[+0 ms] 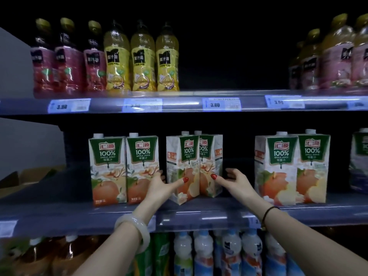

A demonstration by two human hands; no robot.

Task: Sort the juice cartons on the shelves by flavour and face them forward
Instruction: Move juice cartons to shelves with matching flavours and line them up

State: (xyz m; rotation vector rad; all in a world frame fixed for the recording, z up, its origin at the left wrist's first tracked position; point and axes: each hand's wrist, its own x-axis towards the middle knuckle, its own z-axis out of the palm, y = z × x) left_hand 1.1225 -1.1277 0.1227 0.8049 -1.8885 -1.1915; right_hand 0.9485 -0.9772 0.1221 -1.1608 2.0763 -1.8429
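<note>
Setting: a shop shelving bay in dim light, with the back of the bay showing black. The middle shelf (199, 216), a grey-blue board with a glossy front strip, is carrying six apple juice cartons in three pairs.

At the centre of the middle shelf, the left angled carton (183, 168) and the right angled carton (211, 166) are standing upright and touching. They are turned away from each other so that their fronts are meeting in a V and their white side panels are showing.

The left hand (159, 185) is gripping the left angled carton: the thumb is pressing on its front and the fingers are curling round its outer side. The right hand (236, 179) is doing the same on the right angled carton, with its thumb on the front and its fingers curved and spread at the outer side. Fingertip contact there is not resolvable.

Toward the left end of the middle shelf, a left pair of cartons (125, 168) is facing forward. Toward the right end, a right pair of cartons (292, 168) is standing turned slightly. A further carton (359, 162) is being cut off by the frame edge.

Above the middle shelf, the upper shelf (179, 104) is holding red bottles (67, 64), yellow bottles (142, 62) and, further right, pink-labelled bottles (338, 56). Its edge is carrying price tags (221, 104).

Below the middle shelf, white-capped bottles (219, 253) are standing in a row. Beyond the left end of the middle shelf, a grey wall (20, 140) and a cardboard box (29, 174) are showing.
</note>
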